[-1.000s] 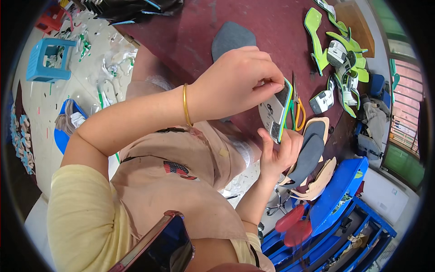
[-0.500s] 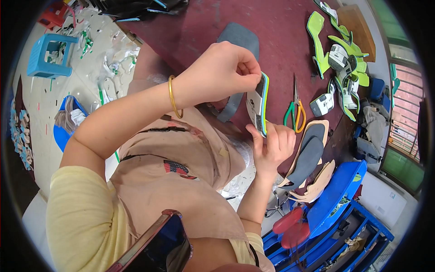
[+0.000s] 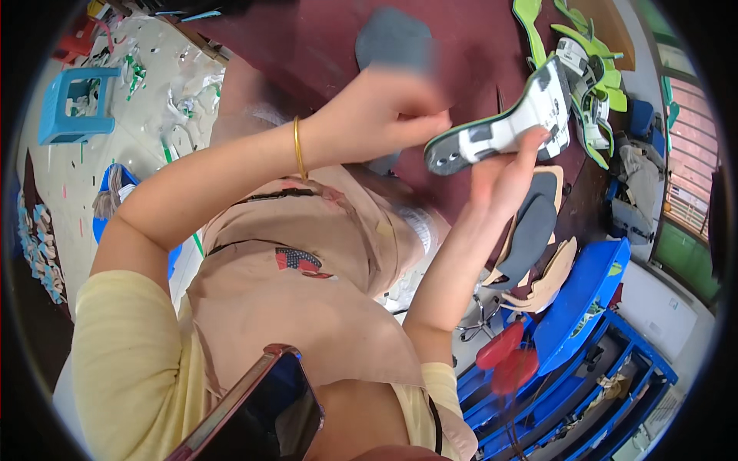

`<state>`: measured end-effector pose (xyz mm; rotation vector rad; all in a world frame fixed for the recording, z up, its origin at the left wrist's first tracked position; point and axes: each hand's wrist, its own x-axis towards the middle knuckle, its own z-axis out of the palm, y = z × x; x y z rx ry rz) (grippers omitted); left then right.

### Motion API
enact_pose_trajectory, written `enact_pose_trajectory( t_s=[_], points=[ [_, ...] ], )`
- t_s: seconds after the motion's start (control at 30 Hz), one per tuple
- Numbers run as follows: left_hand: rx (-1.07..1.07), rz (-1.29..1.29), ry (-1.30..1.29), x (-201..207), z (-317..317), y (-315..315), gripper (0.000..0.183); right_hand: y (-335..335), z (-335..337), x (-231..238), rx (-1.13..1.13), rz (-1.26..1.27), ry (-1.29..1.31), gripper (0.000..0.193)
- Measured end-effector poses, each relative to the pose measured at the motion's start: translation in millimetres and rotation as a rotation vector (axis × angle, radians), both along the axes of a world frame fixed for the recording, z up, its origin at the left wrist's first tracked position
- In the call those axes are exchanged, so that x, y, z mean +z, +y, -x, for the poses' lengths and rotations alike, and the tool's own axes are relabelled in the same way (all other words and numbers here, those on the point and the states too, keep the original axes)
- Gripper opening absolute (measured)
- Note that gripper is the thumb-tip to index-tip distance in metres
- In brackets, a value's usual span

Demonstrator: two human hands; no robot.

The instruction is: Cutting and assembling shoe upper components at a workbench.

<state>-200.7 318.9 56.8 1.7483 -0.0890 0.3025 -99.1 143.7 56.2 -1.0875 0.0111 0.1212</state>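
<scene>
My right hand (image 3: 503,177) grips a curved shoe insole (image 3: 496,137), its thumb on the white, dark-patched face and the other fingers mostly hidden behind. The narrow end, with dark round marks, points left toward my left hand (image 3: 396,111). That hand is raised over the table, its thumb close to the insole's edge. Motion smears its fingers, so I cannot tell whether they touch or hold anything. A dark grey pad (image 3: 392,34) lies on the maroon table beyond my left hand.
Green insoles (image 3: 530,23) and white-faced ones (image 3: 592,127) cluster at the far right of the table (image 3: 307,31). Beige sole pieces (image 3: 550,273) and a grey one (image 3: 530,223) lie at the right edge, beside a blue bin (image 3: 576,300). A blue stool (image 3: 77,104) stands left.
The insole has turned from edge-on to show its white face and moved right, now covering most of the scissors. My right hand has risen and turned; my left hand's fingers have blurred.
</scene>
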Motion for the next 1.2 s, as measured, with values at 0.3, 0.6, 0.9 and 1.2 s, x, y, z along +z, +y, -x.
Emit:
enact_pose_trajectory(
  t_s=[0.3,0.6,0.9,1.2],
  points=[
    [-0.035,0.199,0.278,-27,28,-37,0.015,-26,-20,-2,0.156,-0.487,0.519,0.033],
    [-0.002,0.319,0.289,-16,26,-44,0.019,-21,-19,-11,0.014,-0.554,0.631,0.034],
    [0.091,0.456,0.351,-22,20,-44,0.023,-6,-4,-10,-0.135,-0.455,0.288,0.044],
    [0.144,0.525,0.459,-36,14,-40,0.019,16,26,4,-0.193,-0.196,-0.091,0.056]
  ],
)
